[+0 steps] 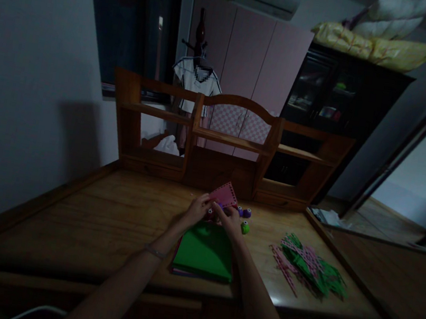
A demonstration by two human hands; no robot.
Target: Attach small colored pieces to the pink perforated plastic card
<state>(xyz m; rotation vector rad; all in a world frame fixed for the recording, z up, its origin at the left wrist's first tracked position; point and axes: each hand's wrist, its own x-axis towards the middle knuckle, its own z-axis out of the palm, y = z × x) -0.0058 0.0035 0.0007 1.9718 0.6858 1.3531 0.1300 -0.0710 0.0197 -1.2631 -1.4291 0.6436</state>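
Observation:
A pink sheet with dark holes along its edges is held up above the far end of a green stack. My left hand pinches the sheet's lower left corner. Closed at the sheet's lower edge is my right hand, its thumb pointing toward the left fingers. Something small and purple shows between the hands, partly hidden. Below the wrists lies the stack of green sheets, with pink and dark layers underneath. Small round purple pieces and a green piece, each with a white eye-like spot, sit right of my right hand.
A pile of green and pink perforated strips lies on the wooden desk to the right. Along the desk's back stands a wooden shelf unit. Behind it are a pink wardrobe and a shirt on a stand.

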